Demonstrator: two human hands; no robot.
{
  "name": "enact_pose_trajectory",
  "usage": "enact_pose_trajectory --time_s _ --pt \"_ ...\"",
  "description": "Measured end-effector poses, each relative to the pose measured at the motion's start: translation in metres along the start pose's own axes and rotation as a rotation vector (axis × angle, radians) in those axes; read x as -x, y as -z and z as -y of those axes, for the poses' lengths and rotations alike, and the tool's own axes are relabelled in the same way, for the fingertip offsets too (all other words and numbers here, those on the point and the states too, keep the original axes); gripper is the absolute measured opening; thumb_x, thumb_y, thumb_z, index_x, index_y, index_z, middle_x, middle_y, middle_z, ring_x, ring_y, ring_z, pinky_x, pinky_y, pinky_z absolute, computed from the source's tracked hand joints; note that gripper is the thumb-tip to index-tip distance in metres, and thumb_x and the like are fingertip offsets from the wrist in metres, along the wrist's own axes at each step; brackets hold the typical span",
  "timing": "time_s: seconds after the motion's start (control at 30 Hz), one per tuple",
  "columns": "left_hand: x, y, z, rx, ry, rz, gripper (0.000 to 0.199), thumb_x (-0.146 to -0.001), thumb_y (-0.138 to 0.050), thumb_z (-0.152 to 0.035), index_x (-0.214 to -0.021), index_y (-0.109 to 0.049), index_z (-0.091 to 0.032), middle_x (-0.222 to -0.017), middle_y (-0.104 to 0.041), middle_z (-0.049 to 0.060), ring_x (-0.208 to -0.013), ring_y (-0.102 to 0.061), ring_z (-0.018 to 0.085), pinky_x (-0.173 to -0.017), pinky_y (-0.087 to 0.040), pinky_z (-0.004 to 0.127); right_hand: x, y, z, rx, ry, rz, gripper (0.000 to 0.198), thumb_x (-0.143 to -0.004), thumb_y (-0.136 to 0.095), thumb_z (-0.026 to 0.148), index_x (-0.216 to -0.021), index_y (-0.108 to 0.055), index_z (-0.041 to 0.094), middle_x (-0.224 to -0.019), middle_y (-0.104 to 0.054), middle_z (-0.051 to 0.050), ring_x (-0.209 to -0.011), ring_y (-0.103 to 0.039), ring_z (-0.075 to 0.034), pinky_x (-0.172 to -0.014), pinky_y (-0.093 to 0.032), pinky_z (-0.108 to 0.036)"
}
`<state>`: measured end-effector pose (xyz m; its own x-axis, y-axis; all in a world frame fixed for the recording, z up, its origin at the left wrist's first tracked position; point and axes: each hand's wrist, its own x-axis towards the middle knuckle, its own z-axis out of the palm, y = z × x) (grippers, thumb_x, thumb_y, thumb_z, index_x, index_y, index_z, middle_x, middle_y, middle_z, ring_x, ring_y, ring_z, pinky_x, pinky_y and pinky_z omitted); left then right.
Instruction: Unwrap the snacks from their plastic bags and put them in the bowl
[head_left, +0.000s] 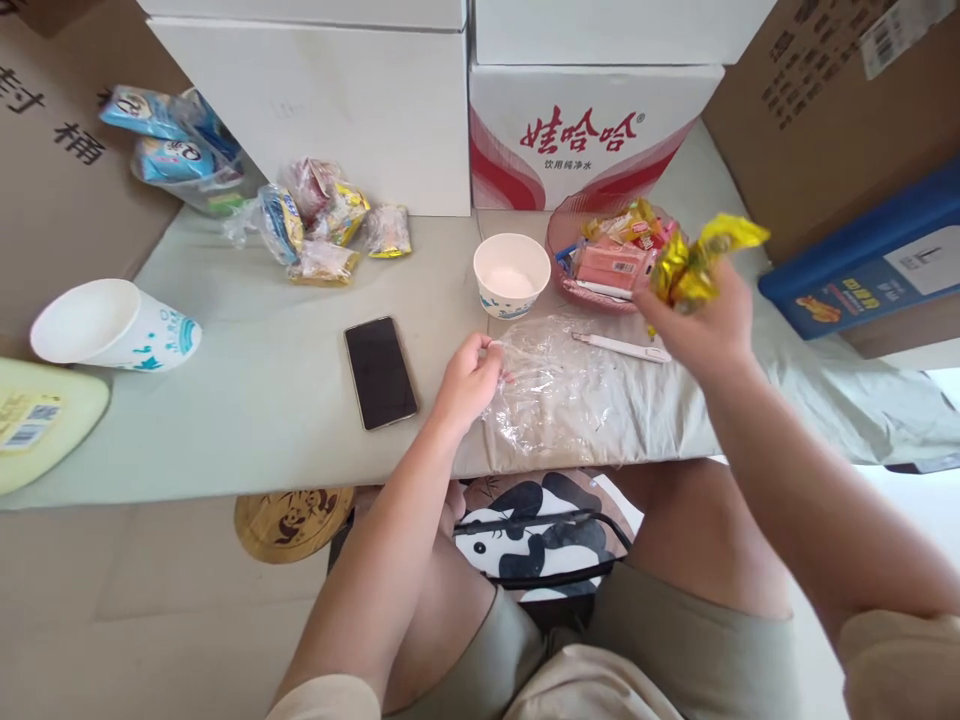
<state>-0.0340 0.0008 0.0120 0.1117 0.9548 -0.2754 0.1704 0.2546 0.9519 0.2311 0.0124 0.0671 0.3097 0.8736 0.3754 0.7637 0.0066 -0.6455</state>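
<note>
My left grip (471,380) pinches the edge of a crumpled clear plastic bag (551,390) lying on the bench (247,410). My right grip (712,320) is closed around a shiny gold packet (694,265), raised beside the right rim of a pink bowl (559,235). As I judge it, things are part-way: the packet is in hand but not set down, while other wrapped pieces (615,262) sit in the bowl; I make out none in the bag. Behind, a white carton (592,130) reads 娃哈哈® and, smaller, 饮用纯净水. The brown carton (82,215) at left shows 封 and 桶. The blue box (847,290) carries a label with an L; its other print is too blurred for me.
</note>
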Motion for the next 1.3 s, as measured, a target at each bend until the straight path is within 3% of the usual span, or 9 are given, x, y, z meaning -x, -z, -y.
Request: enact_pose_trajectory --time_s 0.13,0.23,0.3,0.43,0.57,0.87,1.03,1.13,1.3 --pt "-0.003 0.001 0.001 -0.036 -0.043 0.034 0.021 -0.095 -0.049 -0.042 -0.086 -0.050 -0.023 -0.064 -0.062 -0.004 -0.071 -0.071 0.017 -0.059 -0.039 0.025 -0.062 0.003 0.020 0.470 0.134 0.322 0.053 -0.073 -0.079 0.049 -0.112 -0.060 0.018 -0.112 -0.068 -0.016 -0.100 -0.062 -0.033 -0.085 -0.046 -0.046" --pt "-0.005 0.002 0.001 -0.042 -0.080 0.043 0.022 -0.095 -0.049 -0.043 -0.086 -0.051 -0.023 -0.064 -0.064 -0.004 -0.073 -0.070 0.017 -0.063 -0.041 0.026 -0.082 -0.001 0.017 0.567 0.226 0.535 0.068 -0.076 -0.078 0.049 -0.134 -0.056 0.019 -0.131 -0.061 -0.018 -0.112 -0.058 -0.035 -0.088 -0.044 -0.044" --pt "-0.005 0.004 0.001 -0.050 -0.089 0.041 0.022 -0.094 -0.049 -0.044 -0.086 -0.052 -0.023 -0.066 -0.066 -0.003 -0.070 -0.068 0.017 -0.063 -0.041 0.026 -0.084 -0.003 0.008 0.535 0.262 0.571 0.057 -0.083 -0.073 0.042 -0.133 -0.058 0.020 -0.128 -0.062 -0.017 -0.109 -0.058 -0.030 -0.085 -0.043 -0.040" --pt "-0.001 0.007 -0.003 -0.057 -0.069 0.043 0.022 -0.094 -0.050 -0.043 -0.085 -0.052 -0.024 -0.067 -0.069 -0.002 -0.064 -0.063 0.016 -0.059 -0.037 0.026 -0.076 -0.005 -0.014 0.460 0.327 0.483 0.021 -0.085 -0.071 0.032 -0.101 -0.066 0.020 -0.109 -0.065 -0.014 -0.095 -0.057 -0.025 -0.079 -0.042 -0.038" --pt "0.002 0.006 -0.007 -0.039 -0.058 0.044 0.021 -0.094 -0.052 -0.042 -0.084 -0.051 -0.024 -0.067 -0.069 -0.002 -0.066 -0.064 0.016 -0.060 -0.038 0.026 -0.074 -0.010 -0.027 0.431 0.373 0.384 0.020 -0.082 -0.076 0.036 -0.088 -0.063 0.022 -0.106 -0.063 -0.012 -0.094 -0.056 -0.025 -0.078 -0.043 -0.039" --pt "0.004 0.000 -0.012 -0.055 -0.056 0.058 0.019 -0.095 -0.050 -0.039 -0.084 -0.051 -0.023 -0.066 -0.066 -0.003 -0.070 -0.067 0.016 -0.061 -0.037 0.026 -0.067 -0.041 -0.002 0.376 0.432 0.339 0.017 -0.093 -0.064 0.034 -0.088 -0.069 0.019 -0.108 -0.063 -0.013 -0.109 -0.052 -0.031 -0.098 -0.037 -0.050" --pt "0.004 0.002 -0.010 -0.073 -0.062 0.053 0.020 -0.095 -0.050 -0.040 -0.085 -0.053 -0.023 -0.066 -0.067 -0.003 -0.059 -0.058 0.014 -0.058 -0.035 0.026 -0.061 -0.033 0.004 0.354 0.470 0.266 0.019 -0.093 -0.060 0.027 -0.107 -0.069 0.020 -0.122 -0.064 -0.014 -0.116 -0.052 -0.031 -0.099 -0.038 -0.049" --pt "0.003 0.003 -0.007 -0.043 -0.062 0.056 0.020 -0.094 -0.052 -0.041 -0.086 -0.053 -0.023 -0.065 -0.067 -0.003 -0.061 -0.062 0.015 -0.058 -0.035 0.026 -0.062 -0.024 0.004 0.331 0.396 0.266 0.026 -0.096 -0.053 0.024 -0.118 -0.066 0.020 -0.121 -0.068 -0.014 -0.112 -0.056 -0.030 -0.095 -0.042 -0.045" --pt "0.002 0.002 -0.009 -0.041 -0.073 0.057 0.020 -0.094 -0.051 -0.040 -0.085 -0.053 -0.023 -0.066 -0.067 -0.003 -0.065 -0.064 0.015 -0.060 -0.037 0.026 -0.070 -0.030 0.007 0.354 0.293 0.384 0.022 -0.093 -0.062 0.023 -0.114 -0.067 0.021 -0.122 -0.071 -0.012 -0.111 -0.058 -0.030 -0.096 -0.042 -0.046"
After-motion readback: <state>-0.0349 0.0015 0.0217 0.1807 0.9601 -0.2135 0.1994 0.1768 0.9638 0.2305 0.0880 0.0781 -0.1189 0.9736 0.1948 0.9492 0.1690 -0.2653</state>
